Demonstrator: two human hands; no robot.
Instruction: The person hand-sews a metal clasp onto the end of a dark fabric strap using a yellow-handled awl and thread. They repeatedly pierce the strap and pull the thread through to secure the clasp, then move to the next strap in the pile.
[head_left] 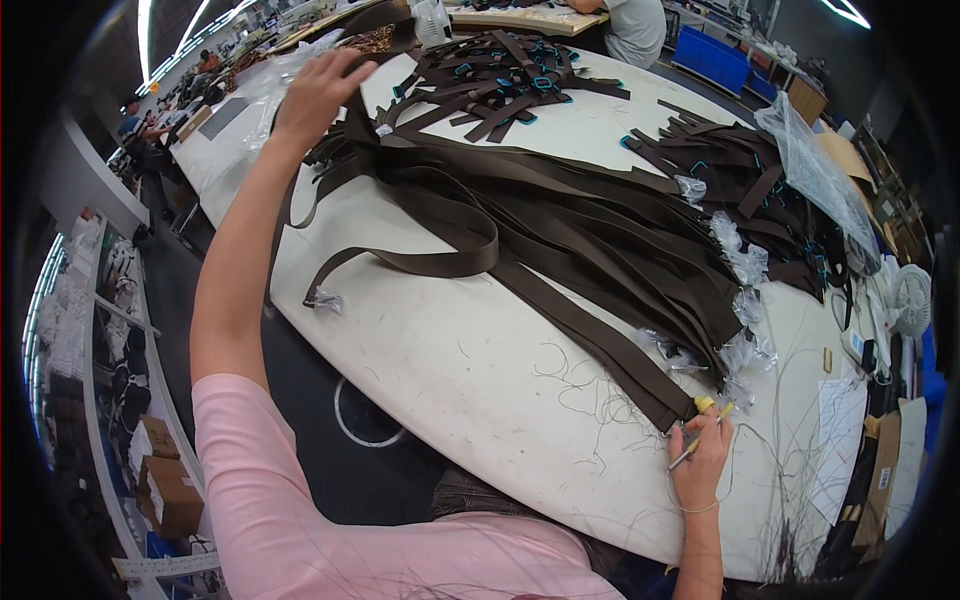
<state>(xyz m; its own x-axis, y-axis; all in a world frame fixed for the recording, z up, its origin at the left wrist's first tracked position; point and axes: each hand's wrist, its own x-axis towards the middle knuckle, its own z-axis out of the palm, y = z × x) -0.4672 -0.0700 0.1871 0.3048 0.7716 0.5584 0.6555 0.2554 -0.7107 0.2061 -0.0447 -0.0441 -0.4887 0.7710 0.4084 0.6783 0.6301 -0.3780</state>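
Note:
A long bundle of dark brown webbing straps [560, 215] lies across the white table, several ends wrapped in clear plastic [740, 255]. At the bundle's far left end, my left hand [315, 95] is raised, its fingers bent over a brown strap [357, 120] that rises from the pile; its fingertips are partly hidden. My right hand [703, 455] is closed round a thin pen-like tool [684, 456] with a pale shaft and yellow end. A small yellow piece [705, 404] shows at its fingertips. These fingers are beside the near end of a separate flat strap [640, 380].
Piles of shorter brown straps with turquoise-edged buckles lie at the back [520, 80] and at the right [740, 180]. Loose threads [590, 395] litter the near tabletop. Paper sheets [838, 440] and a small white fan [911, 300] are along the right edge. Another person [637, 30] is beyond the table.

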